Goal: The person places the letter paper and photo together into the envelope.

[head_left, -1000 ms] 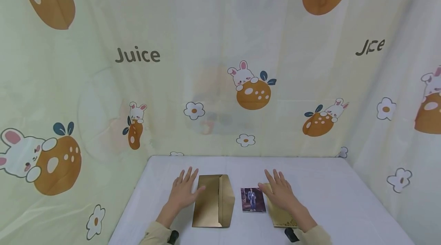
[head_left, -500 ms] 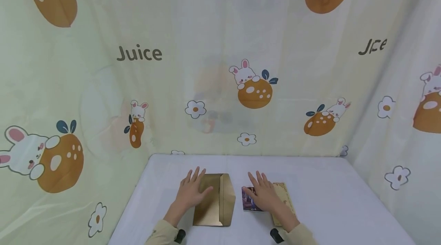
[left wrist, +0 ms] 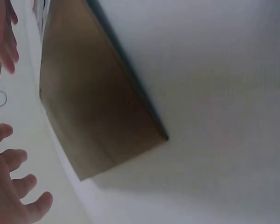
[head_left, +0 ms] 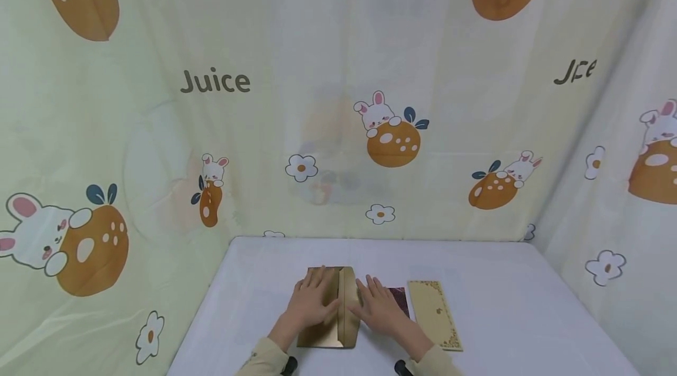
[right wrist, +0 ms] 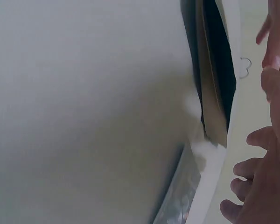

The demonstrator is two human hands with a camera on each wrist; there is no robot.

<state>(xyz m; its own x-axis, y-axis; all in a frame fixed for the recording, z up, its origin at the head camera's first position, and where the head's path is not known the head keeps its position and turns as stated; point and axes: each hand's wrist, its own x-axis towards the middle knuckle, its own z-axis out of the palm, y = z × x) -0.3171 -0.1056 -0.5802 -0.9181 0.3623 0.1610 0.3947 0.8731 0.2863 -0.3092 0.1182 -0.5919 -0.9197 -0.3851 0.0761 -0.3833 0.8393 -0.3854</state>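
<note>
A gold envelope (head_left: 320,336) lies on the white table with its flap (head_left: 350,329) opened out to the right. My left hand (head_left: 309,304) is over the envelope body, fingers spread. My right hand (head_left: 382,310) is over the flap's right edge, partly covering a photo (head_left: 399,299). Both hands hold nothing. In the left wrist view the envelope (left wrist: 93,107) lies below the left hand (left wrist: 14,186), which appears raised from it. The right wrist view has the right hand (right wrist: 261,182) beside the photo (right wrist: 177,191), its fingers apart from it.
Right of the photo lies a cream-gold card (head_left: 433,314) with an ornate border. The white table (head_left: 502,305) meets a patterned curtain (head_left: 317,100) at the back and sides.
Both hands have moved inward: the left rightward over the envelope, the right leftward from the gold card across the photo to the flap. The envelope and card stay put.
</note>
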